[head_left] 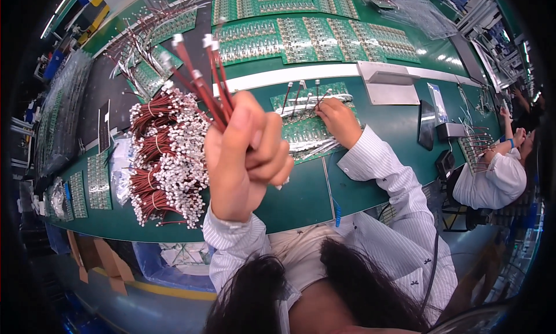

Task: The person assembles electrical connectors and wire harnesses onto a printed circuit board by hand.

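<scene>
Our left hand (246, 157) is raised, fist closed around a bunch of red wire leads (202, 82) with white connectors; our right hand (339, 121) presses fingers onto a green circuit board (307, 134) on the workbench (301, 201).

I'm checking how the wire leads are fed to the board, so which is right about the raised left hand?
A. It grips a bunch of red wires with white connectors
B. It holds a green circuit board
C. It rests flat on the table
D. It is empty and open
A: the left hand is fisted around a fan of red wires with white connector ends, raised above the green table.
</scene>
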A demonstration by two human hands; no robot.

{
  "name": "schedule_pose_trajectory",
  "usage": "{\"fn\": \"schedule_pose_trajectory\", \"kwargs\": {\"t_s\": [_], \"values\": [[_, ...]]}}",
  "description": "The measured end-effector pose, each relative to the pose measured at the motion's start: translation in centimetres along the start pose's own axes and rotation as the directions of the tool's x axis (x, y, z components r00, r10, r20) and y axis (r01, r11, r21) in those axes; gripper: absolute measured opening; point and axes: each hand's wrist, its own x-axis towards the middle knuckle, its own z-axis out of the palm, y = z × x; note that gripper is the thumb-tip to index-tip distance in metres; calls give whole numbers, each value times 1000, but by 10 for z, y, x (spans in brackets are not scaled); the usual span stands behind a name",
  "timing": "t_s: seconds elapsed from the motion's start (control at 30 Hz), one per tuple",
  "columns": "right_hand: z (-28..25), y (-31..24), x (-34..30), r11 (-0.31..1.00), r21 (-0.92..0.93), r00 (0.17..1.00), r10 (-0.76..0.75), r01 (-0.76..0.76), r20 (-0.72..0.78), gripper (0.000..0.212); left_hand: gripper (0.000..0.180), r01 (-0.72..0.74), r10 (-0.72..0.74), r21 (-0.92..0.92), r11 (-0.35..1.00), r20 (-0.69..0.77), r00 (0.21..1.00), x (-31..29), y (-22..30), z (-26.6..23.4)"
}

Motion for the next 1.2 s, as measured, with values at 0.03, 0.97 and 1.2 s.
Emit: {"fn": "schedule_pose_trajectory", "kwargs": {"t_s": [0.03, 0.97, 1.2], "values": [[3, -3, 2, 999, 22, 1000, -29, 29, 8, 9, 28, 47, -46, -39, 998, 9, 999, 2, -2, -2], [-96, -89, 73, 584, 811, 992, -120, 45, 31, 29, 34, 253, -270, 169, 953, 87, 959, 24, -38, -8], [-104, -85, 74, 374, 904, 964, -79, -208, 255, 9, 35, 411, -421, 92, 907, 228, 878, 21, -31, -10]]}}
